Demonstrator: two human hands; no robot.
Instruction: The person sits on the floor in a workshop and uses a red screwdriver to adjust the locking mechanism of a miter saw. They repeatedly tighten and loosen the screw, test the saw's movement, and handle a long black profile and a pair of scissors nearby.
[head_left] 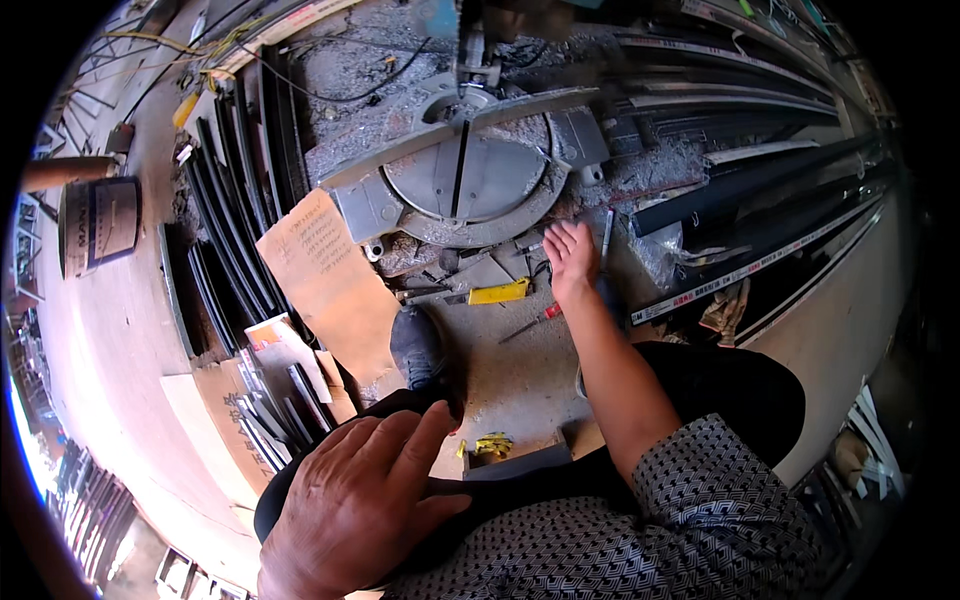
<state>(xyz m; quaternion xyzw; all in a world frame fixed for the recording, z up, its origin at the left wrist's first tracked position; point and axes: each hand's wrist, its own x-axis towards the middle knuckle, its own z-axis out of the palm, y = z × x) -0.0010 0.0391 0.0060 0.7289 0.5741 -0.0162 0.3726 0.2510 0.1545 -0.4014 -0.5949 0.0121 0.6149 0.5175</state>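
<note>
Open floor between saw base (465,180) and shoe (418,345).

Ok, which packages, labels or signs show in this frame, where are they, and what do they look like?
Cardboard sheet: left of the saw table, tilted, tan, handwriting on it.
Can: far left on the floor, lying on its side, dark label with pale lettering.
Printed strip: right of the right hand, long, pale with red and dark marks.
Printed cardboard piece: lower left, white and orange.
</note>
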